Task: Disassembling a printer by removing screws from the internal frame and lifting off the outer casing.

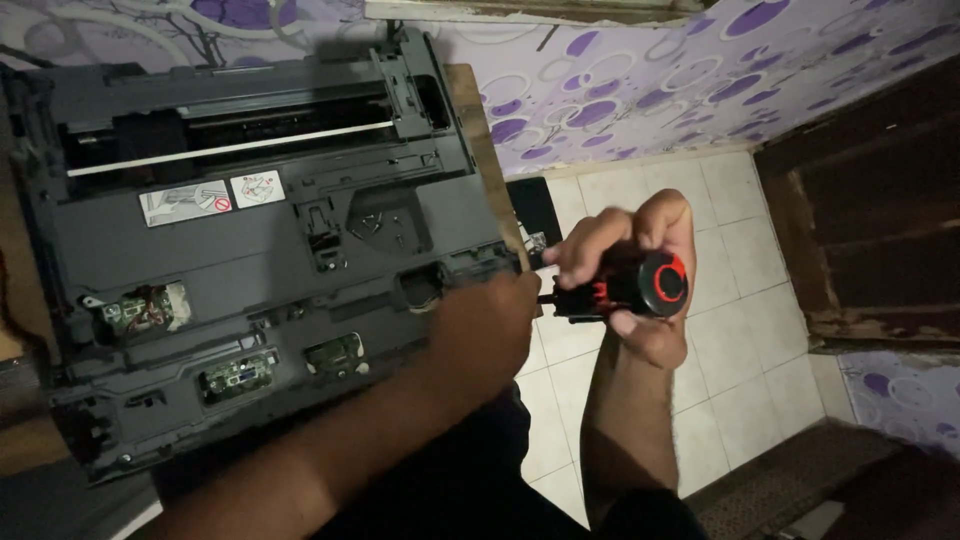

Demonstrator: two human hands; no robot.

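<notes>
The right hand [630, 265] is closing fully around the screwdriver [640, 285] while the left hand [485, 325], fingers hidden, is steadying the opened printer [250, 250].

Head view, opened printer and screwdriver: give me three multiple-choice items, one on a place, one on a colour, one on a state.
1. Where is the left hand?
A. at the near right edge of the printer
B. on the floor tiles
C. on the wall

2. What colour is the ring on the end of the screwdriver handle?
A. green
B. red
C. yellow

3. What state is the right hand in?
A. open and empty
B. flat on the printer
C. shut on the screwdriver handle

Answers:
1 A: the hand lies against the dark casing's right edge.
2 B: a red ring circles the black end cap.
3 C: the fingers wrap the handle, held over the tiled floor beside the printer.
</notes>
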